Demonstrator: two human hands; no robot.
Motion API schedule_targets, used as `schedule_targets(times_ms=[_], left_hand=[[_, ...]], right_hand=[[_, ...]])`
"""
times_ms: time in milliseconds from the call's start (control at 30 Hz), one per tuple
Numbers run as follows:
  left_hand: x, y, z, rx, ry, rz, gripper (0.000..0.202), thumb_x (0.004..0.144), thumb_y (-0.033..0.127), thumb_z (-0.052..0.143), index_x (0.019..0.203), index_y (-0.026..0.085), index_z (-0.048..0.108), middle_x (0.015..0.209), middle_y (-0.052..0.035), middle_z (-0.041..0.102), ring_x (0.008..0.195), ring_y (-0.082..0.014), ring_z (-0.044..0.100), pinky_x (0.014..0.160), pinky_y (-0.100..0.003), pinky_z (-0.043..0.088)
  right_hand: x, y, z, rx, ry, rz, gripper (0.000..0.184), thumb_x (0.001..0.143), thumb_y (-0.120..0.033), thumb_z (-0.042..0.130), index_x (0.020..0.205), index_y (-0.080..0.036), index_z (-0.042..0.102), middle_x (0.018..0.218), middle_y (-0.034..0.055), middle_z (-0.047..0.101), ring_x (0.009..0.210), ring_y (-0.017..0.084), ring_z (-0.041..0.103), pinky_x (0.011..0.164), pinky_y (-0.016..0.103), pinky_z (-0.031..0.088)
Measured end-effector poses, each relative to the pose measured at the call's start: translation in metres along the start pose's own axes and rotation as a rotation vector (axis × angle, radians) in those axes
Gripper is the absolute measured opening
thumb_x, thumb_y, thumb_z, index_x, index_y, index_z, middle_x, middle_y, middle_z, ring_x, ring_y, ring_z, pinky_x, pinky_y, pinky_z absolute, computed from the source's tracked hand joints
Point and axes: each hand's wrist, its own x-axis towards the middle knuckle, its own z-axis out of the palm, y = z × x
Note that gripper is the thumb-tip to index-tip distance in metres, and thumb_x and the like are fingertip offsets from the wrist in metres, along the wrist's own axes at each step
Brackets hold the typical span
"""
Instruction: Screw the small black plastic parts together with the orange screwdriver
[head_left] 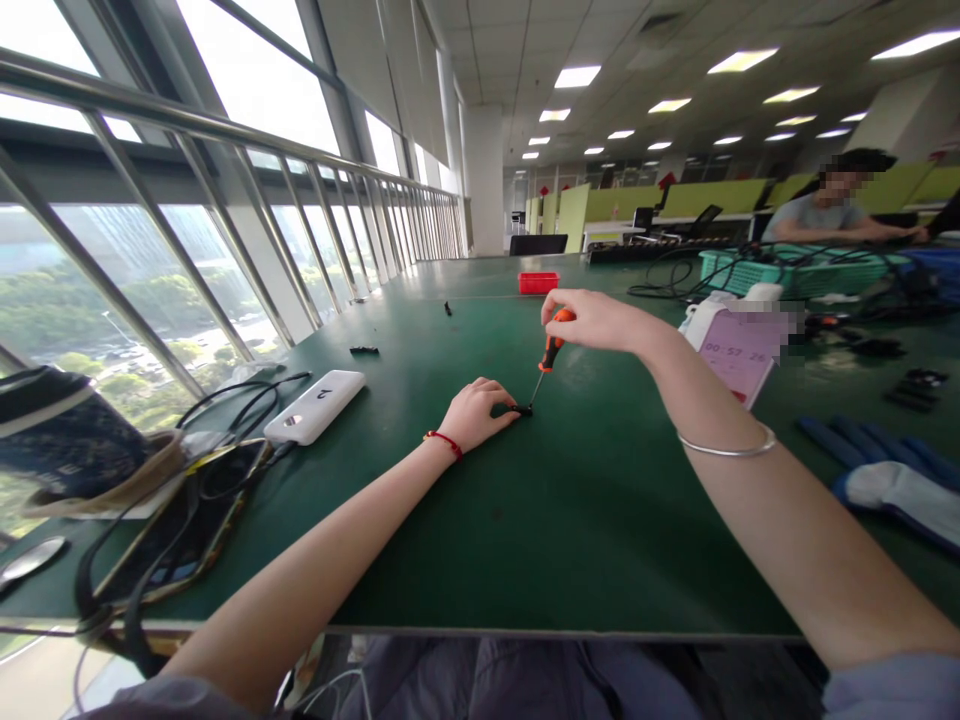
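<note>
In the head view my right hand [589, 318] is closed around the orange-and-black handle of a screwdriver [553, 348], which tilts slightly, its shaft pointing down. The tip meets a small black part [523, 409] lying on the green table [480, 520]. Thumb and fingers of my left hand [480, 412] pinch that part at its left end and hold it against the tabletop. What exactly the part is cannot be made out. Farther off lie a short black strip [364, 350] and another small black piece [448, 309].
A white power bank [315, 407] and a phone [187, 520] with cables lie at left. Toward the back stands a red tray [538, 284]. On the right are a propped phone with a timer [739, 350], blue-and-white gloves [900, 490], a green basket [802, 270] and a seated person [817, 215].
</note>
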Motion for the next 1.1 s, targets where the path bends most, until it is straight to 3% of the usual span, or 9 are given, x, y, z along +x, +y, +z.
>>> schedule_targets(times_ms=[133, 233, 367, 500, 600, 733, 800, 967, 1100], left_hand=[[-0.0006, -0.0001, -0.0001, -0.024, -0.007, -0.011, 0.02, 0.082, 0.034, 0.053, 0.087, 0.021, 0.068, 0.095, -0.0031, 0.065, 0.091, -0.0196, 0.055, 0.082, -0.032, 0.045], [-0.0004, 0.0001, 0.0001, -0.007, -0.016, -0.003, 0.02, 0.083, 0.032, 0.052, 0.087, 0.021, 0.067, 0.096, -0.0036, 0.064, 0.092, -0.0199, 0.055, 0.083, -0.033, 0.045], [-0.0004, 0.0005, 0.0004, 0.01, -0.031, 0.025, 0.019, 0.083, 0.03, 0.05, 0.09, 0.021, 0.067, 0.099, -0.0043, 0.062, 0.091, -0.0192, 0.055, 0.083, -0.032, 0.045], [-0.0005, 0.0009, 0.0002, 0.023, -0.037, 0.029, 0.02, 0.084, 0.03, 0.049, 0.091, 0.021, 0.066, 0.099, -0.0042, 0.061, 0.091, -0.0192, 0.055, 0.083, -0.032, 0.045], [-0.0004, 0.0011, 0.0, 0.026, -0.042, 0.025, 0.02, 0.083, 0.03, 0.05, 0.091, 0.021, 0.066, 0.099, -0.0044, 0.061, 0.092, -0.0194, 0.055, 0.083, -0.032, 0.045], [-0.0001, 0.0008, 0.0006, 0.026, -0.043, 0.026, 0.02, 0.083, 0.03, 0.05, 0.091, 0.021, 0.066, 0.099, -0.0047, 0.061, 0.092, -0.0195, 0.055, 0.083, -0.032, 0.045], [0.0, 0.0005, 0.0011, 0.026, -0.042, 0.028, 0.02, 0.083, 0.03, 0.05, 0.091, 0.021, 0.066, 0.099, -0.0046, 0.061, 0.092, -0.0194, 0.055, 0.083, -0.032, 0.046], [0.0001, 0.0002, 0.0015, 0.007, -0.036, 0.035, 0.02, 0.083, 0.029, 0.05, 0.091, 0.021, 0.066, 0.099, -0.0048, 0.06, 0.091, -0.0195, 0.055, 0.083, -0.033, 0.045], [0.0001, 0.001, 0.0009, -0.018, -0.038, 0.023, 0.019, 0.082, 0.029, 0.05, 0.09, 0.021, 0.066, 0.098, -0.0047, 0.06, 0.091, -0.0196, 0.055, 0.083, -0.033, 0.046]], right_hand=[[-0.001, -0.003, 0.0005, 0.017, -0.056, 0.03, 0.026, 0.078, -0.043, 0.05, 0.078, -0.019, 0.06, 0.074, 0.0035, 0.061, 0.062, 0.014, 0.051, 0.057, 0.026, 0.033], [-0.0014, -0.0046, 0.0019, -0.011, -0.02, 0.02, 0.036, 0.082, -0.047, 0.043, 0.068, -0.019, 0.06, 0.071, 0.0038, 0.06, 0.063, 0.015, 0.051, 0.057, 0.027, 0.032], [-0.0017, -0.006, 0.0018, 0.011, -0.013, -0.008, 0.015, 0.075, -0.032, 0.054, 0.084, -0.02, 0.057, 0.08, 0.003, 0.061, 0.064, 0.013, 0.051, 0.057, 0.025, 0.034], [-0.001, -0.005, 0.0016, 0.12, -0.136, 0.03, 0.02, 0.08, -0.038, 0.048, 0.088, -0.02, 0.054, 0.072, 0.0022, 0.06, 0.054, 0.012, 0.05, 0.053, 0.025, 0.035], [0.0007, -0.0027, 0.0028, 0.067, -0.083, 0.015, 0.035, 0.086, -0.046, 0.038, 0.073, -0.019, 0.056, 0.07, 0.0042, 0.06, 0.059, 0.014, 0.052, 0.057, 0.027, 0.035], [0.0013, -0.0022, 0.0039, 0.034, -0.006, -0.018, 0.017, 0.077, -0.034, 0.053, 0.084, -0.019, 0.056, 0.08, 0.0036, 0.062, 0.063, 0.013, 0.053, 0.057, 0.025, 0.035], [0.0007, -0.0026, 0.0039, 0.045, -0.018, -0.004, 0.019, 0.074, -0.033, 0.056, 0.088, -0.02, 0.055, 0.08, 0.0032, 0.062, 0.06, 0.012, 0.052, 0.055, 0.024, 0.035], [0.0004, -0.0019, 0.0035, 0.068, -0.031, 0.034, 0.034, 0.085, -0.045, 0.04, 0.073, -0.019, 0.058, 0.072, 0.0046, 0.062, 0.054, 0.012, 0.05, 0.054, 0.027, 0.034], [0.0007, -0.0014, 0.0039, 0.086, -0.048, 0.04, 0.018, 0.079, -0.032, 0.048, 0.092, -0.021, 0.054, 0.075, 0.002, 0.063, 0.05, 0.011, 0.05, 0.052, 0.025, 0.035]])
